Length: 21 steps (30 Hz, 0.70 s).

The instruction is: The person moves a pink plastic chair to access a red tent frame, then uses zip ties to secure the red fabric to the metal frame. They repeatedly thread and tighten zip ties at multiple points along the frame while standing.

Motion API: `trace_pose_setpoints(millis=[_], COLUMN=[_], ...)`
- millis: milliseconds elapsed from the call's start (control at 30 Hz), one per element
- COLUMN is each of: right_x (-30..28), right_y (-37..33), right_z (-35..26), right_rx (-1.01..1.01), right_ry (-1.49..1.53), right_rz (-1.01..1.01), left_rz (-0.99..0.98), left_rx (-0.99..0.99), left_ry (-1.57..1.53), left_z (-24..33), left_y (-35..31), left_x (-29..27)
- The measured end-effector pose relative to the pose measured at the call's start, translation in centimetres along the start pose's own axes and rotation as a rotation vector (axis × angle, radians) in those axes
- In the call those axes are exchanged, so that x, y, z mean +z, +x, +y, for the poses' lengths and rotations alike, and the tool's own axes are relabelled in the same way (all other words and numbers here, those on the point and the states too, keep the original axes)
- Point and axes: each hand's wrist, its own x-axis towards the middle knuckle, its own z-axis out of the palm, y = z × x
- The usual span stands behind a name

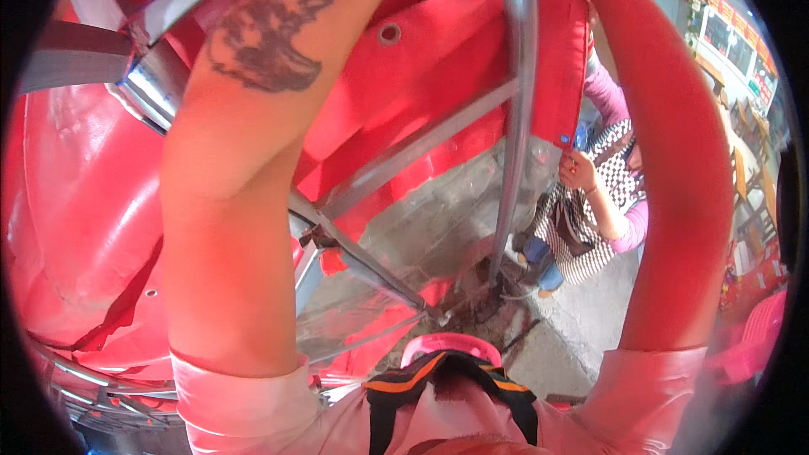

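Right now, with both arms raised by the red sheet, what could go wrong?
Another person's hand is at the lower corner of the red sheet, so a sudden tug could jerk it. The metal pole shows between the left arm and right arm; either might knock it. Both hands are out of view, so a poor grip could go unseen.

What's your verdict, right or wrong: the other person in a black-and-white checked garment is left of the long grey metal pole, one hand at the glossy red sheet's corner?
Not left: the head view shows the other person in a black-and-white checked garment right of the long grey metal pole, one hand at the corner of the glossy red sheet.
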Motion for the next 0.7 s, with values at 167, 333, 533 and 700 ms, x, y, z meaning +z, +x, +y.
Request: trace_pose_setpoints(millis=[167,333,533,700], right_x=[0.1,0.7,-0.8,1.0], right_y=[-0.4,0.6,-3.3,-7.0], right_z=[0.5,2.2,4.2,3.5], right_rx=[-0.115,-0.158,-0.037,0.242], right_ry=[0.024,0.064,0.506,0.344], right_rz=[0.054,-0.004,-0.055,0.004], left_rz=[0.053,0.065,-0.196,-0.642], left_rx=[0.008,0.002,-0.171,-0.698], left_ry=[0.021,0.05,0.043,-0.031], left_z=[0.7,2.1,5.1,5.7], left_y=[-1.4,-2.9,-6.9,-8.7], left_x=[-1.3,-2.0,-1.8,-0.3])
